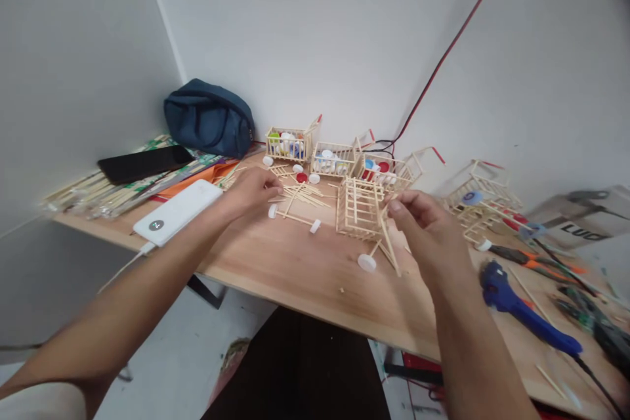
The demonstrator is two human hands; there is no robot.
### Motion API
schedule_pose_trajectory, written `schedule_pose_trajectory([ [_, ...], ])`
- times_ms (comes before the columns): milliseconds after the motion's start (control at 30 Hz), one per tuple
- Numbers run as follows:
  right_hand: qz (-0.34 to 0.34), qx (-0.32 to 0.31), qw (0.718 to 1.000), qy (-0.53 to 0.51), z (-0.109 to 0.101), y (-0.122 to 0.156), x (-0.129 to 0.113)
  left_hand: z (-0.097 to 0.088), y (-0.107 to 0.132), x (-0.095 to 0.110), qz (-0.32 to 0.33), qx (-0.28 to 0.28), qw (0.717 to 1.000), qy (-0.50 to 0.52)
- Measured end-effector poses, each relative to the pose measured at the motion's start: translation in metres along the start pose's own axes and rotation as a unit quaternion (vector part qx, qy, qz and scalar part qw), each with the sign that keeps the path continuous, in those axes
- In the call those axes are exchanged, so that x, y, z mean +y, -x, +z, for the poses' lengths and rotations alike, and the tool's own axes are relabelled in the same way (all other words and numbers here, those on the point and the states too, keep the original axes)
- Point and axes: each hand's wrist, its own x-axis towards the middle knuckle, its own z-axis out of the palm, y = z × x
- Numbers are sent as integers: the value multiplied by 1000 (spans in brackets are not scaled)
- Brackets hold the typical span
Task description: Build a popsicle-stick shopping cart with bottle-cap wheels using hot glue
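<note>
A small cart frame of thin wooden sticks (pixel 359 216) lies on the table in front of me. My right hand (pixel 426 220) is at its right end, thumb and fingers pinched on the sticks there. To the left, my left hand (pixel 253 189) hovers by a loose pile of short sticks (pixel 310 195). Its fingers are curled together, and whatever they hold, if anything, is too small to make out. Between my hands rests a stick axle (pixel 295 217) with a white bottle cap at each end. Another white cap wheel (pixel 367 263) sits below the frame, with a stick attached.
Several finished stick carts (pixel 288 144) filled with caps stand along the wall. At right lie a blue glue gun (pixel 526 312), orange-handled pliers (pixel 536 262) and cables. A white power bank (pixel 177 213), black phone (pixel 145 164), bagged sticks and blue pouch (pixel 209 118) occupy the left.
</note>
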Motion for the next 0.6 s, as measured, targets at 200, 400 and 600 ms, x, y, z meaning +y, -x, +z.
schedule_pose_trajectory([
  [200,38,-36,999,-11,12,19,15,28,1,5,-41,-8,989,-140],
  [400,26,-47,998,20,16,29,21,39,-5,20,-78,-3,985,-153],
  [600,43,-51,998,11,17,32,24,39,-7,25,-94,-25,989,-107],
])
